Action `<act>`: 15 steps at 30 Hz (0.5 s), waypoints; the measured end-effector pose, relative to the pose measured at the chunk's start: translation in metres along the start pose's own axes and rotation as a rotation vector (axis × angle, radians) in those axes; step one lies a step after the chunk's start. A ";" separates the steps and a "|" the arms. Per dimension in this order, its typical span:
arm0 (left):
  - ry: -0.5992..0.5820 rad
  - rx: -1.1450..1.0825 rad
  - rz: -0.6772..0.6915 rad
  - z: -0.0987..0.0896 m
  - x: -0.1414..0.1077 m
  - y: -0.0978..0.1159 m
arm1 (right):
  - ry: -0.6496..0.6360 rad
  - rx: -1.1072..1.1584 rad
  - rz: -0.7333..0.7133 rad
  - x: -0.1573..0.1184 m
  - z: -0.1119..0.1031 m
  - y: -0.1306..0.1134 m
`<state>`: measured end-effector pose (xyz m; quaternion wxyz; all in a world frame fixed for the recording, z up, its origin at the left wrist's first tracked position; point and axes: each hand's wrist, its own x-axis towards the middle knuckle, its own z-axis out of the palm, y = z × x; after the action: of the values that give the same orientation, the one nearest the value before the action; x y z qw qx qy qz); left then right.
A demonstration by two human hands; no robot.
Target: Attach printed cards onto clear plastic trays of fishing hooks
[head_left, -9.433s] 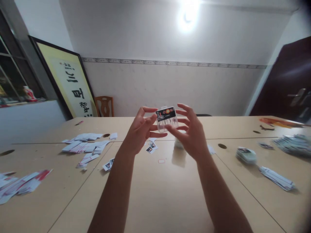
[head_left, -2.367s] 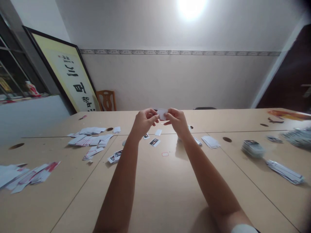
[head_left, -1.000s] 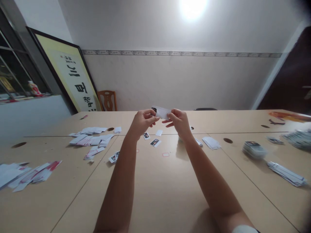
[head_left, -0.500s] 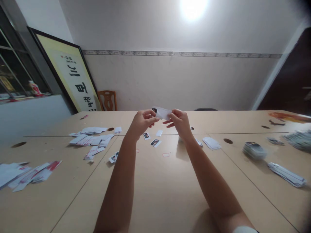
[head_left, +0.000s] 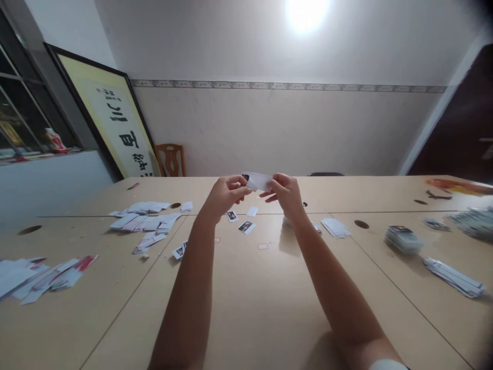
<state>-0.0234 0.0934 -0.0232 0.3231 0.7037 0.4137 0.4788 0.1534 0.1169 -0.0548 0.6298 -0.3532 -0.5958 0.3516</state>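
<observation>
Left: thin white paper strips (head_left: 146, 223) heaped flat, probably aside for elbow room. Left hand (head_left: 228, 193): thumb and fingers pinched closed on the dark-printed end of a small curling label (head_left: 260, 181), held up above the smooth wood-toned table (head_left: 250, 313). Right hand (head_left: 284, 193): tight pinch, plain white end; two-ended likely because it's limp. Further right: clear boxy plastic cases (head_left: 402, 242), piled compactly, seemingly for space.
</observation>
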 end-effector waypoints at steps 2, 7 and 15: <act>-0.005 0.003 -0.002 0.000 0.000 0.000 | 0.002 -0.004 0.005 0.001 -0.001 0.000; -0.024 0.014 0.001 -0.002 -0.001 0.000 | 0.009 -0.010 0.004 0.002 -0.002 0.001; -0.042 0.033 -0.012 -0.005 0.001 -0.002 | 0.030 -0.027 -0.004 0.003 -0.005 0.001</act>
<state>-0.0282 0.0953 -0.0228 0.3230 0.7163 0.4190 0.4550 0.1581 0.1193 -0.0543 0.6347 -0.3656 -0.5916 0.3369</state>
